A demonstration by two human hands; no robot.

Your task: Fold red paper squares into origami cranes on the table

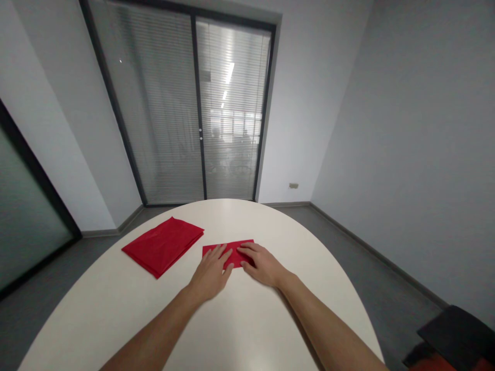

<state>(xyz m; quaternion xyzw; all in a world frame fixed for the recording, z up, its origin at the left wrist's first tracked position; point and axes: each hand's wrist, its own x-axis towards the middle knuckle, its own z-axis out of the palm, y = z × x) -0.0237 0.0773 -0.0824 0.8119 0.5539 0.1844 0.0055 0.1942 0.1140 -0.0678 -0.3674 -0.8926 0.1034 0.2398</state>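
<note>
A small red folded rectangle [234, 253], paper or thin cloth, lies flat on the white round table [247, 319] in front of me. My left hand [212, 270] rests on its left part with the fingers spread. On its right part lies my right hand [261, 262], fingers stretched out and pointing left. Both hands press down from above and cover parts of the rectangle, including some of its near edge. To the left, apart from my hands, is a larger red folded stack [162, 246] of sheets or cloth with slightly uneven edges.
Beyond the table stands a dark-framed glass partition [170, 113] with blinds. A grey wall [417, 129] runs along the right, with a socket [293, 185] low on the back wall. At the lower right is a black object [458, 335], perhaps a chair, with something red-orange below.
</note>
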